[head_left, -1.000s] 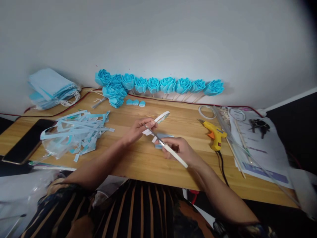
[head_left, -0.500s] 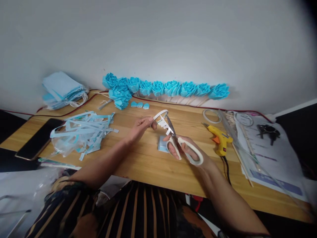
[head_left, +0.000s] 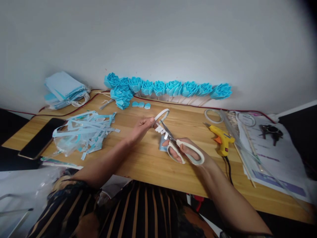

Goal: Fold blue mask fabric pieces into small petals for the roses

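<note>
My left hand (head_left: 143,128) is closed on a thin white roll of tape (head_left: 164,110), pinching the ring at its left side. My right hand (head_left: 184,150) has its fingers through the white handles of a pair of scissors (head_left: 192,152). The blades point up and left, into the ring. Several short white strips (head_left: 161,130) stick along the blades. Beneath the scissors, partly hidden, a small stack of light blue pieces (head_left: 162,144) lies on the wooden table (head_left: 141,162).
Blue fabric flowers (head_left: 173,88) line the wall, with small blue pieces (head_left: 141,104) before them. Left are cut strips (head_left: 85,130), a phone (head_left: 42,138) and stacked face masks (head_left: 64,86). Right lie a yellow glue gun (head_left: 223,140), another ring (head_left: 213,116), keys (head_left: 271,130) and papers (head_left: 284,162).
The scissor blades have come closer together. The strips on them have shifted slightly left and down. My left hand still holds the ring, and the whole view has moved a little.
</note>
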Motion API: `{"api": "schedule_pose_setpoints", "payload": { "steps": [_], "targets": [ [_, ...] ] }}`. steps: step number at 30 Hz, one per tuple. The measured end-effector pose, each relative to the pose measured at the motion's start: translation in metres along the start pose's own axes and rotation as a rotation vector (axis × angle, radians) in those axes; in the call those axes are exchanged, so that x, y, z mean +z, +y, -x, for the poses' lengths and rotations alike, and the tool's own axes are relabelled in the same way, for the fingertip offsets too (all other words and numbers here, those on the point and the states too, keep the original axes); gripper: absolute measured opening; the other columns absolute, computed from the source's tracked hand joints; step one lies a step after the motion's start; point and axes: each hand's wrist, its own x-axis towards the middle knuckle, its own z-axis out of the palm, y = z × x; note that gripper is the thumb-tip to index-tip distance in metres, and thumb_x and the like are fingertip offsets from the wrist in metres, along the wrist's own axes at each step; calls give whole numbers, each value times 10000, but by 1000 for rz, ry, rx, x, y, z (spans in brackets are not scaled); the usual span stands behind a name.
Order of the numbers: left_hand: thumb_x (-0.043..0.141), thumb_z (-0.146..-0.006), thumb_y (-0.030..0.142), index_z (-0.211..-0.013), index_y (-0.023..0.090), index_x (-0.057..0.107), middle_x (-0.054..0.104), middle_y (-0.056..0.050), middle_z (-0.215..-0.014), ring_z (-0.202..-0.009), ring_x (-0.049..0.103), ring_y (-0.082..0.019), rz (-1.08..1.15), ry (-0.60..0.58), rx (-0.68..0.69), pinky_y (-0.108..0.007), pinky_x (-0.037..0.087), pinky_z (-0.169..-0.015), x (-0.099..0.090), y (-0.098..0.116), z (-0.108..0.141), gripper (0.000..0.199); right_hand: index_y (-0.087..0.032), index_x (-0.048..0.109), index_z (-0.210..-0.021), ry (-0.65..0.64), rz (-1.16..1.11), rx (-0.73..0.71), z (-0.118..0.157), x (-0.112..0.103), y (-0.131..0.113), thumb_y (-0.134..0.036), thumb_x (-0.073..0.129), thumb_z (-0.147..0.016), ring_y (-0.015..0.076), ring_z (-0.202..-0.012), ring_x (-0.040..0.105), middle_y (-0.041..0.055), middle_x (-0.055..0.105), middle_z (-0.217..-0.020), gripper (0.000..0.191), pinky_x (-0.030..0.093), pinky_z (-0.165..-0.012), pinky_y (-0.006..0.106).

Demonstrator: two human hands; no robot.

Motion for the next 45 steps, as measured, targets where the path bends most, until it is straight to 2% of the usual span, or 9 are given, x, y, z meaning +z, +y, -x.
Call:
{"api": "schedule_pose_setpoints", "payload": {
  "steps": [6,13,19,27,32,39,45],
  "targets": [
    [595,-856,680,-736,144,701,662,-63,-730,-718,587,-180,4,-45,19,-326,421,-715,-1,-2,1,559,-134,673,-1144,-7,-23,0,-1,0,1,-586,587,-918,70,-503,451,-5,541,-728,512,360,-423,205],
    [601,-832,713,-756,138,697,652,-83,-828,-772,569,-190,-15,-118,17,-326,420,-723,1,5,4,587,-124,672,-1152,-16,-10,10,-2,1,0,-609,604,-898,71,-489,449,-9,555,-706,551,383,-422,211],
    [628,-809,715,-621,152,643,642,-87,-827,-822,571,-204,8,-176,47,-356,442,-804,1,3,3,594,-129,665,-1193,-50,-63,-30,-2,0,3,-564,594,-926,62,-500,457,-3,561,-725,516,376,-414,193],
    [644,-801,708,-603,153,668,652,-90,-836,-837,584,-208,15,-190,68,-359,452,-831,2,4,3,590,-138,687,-1180,-17,-87,-36,0,-2,9,-592,596,-914,56,-470,415,-7,544,-701,534,344,-392,198],
    [632,-785,739,-602,153,668,640,-82,-801,-812,587,-203,2,-177,70,-360,460,-817,1,5,3,615,-138,695,-1144,-1,-115,3,-1,1,4,-578,638,-892,38,-435,362,-31,512,-662,510,305,-354,171],
    [627,-824,695,-624,149,685,651,-78,-806,-816,600,-194,14,-185,95,-346,458,-824,-1,1,4,585,-121,708,-1076,46,-147,40,-2,6,0,-578,685,-854,24,-381,340,-46,504,-611,508,266,-322,159],
    [603,-874,648,-716,150,723,683,-87,-866,-897,620,-210,0,-202,105,-327,448,-836,-2,1,3,536,-129,712,-1070,81,-177,46,-1,5,3,-606,689,-837,17,-364,308,-59,485,-597,531,235,-302,157]
  ]
}}
